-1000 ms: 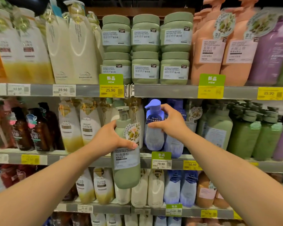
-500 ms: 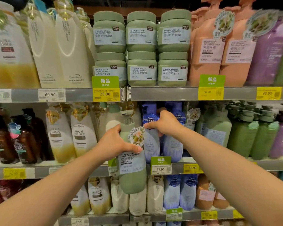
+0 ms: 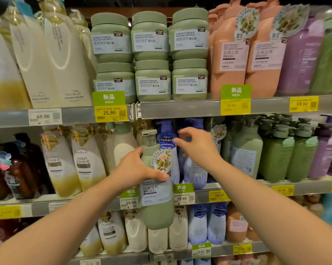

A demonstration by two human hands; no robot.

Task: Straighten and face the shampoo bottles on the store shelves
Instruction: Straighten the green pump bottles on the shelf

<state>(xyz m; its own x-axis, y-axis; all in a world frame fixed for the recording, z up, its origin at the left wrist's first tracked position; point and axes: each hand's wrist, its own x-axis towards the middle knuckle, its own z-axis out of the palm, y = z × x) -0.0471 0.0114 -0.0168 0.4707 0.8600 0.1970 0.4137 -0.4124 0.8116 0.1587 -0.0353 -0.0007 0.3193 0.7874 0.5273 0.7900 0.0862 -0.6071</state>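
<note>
Head view: the left hand (image 3: 134, 169) grips the green shampoo bottle (image 3: 157, 188) upright, off the middle shelf (image 3: 304, 186); the right hand (image 3: 197, 146), fingers loosely spread, reaches just right of it toward the blue bottles (image 3: 193, 169).

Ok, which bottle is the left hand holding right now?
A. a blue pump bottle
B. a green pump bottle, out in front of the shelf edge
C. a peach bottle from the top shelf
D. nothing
B: the left hand wraps the green pump bottle, whose body hangs in front of the middle shelf's edge.
</note>
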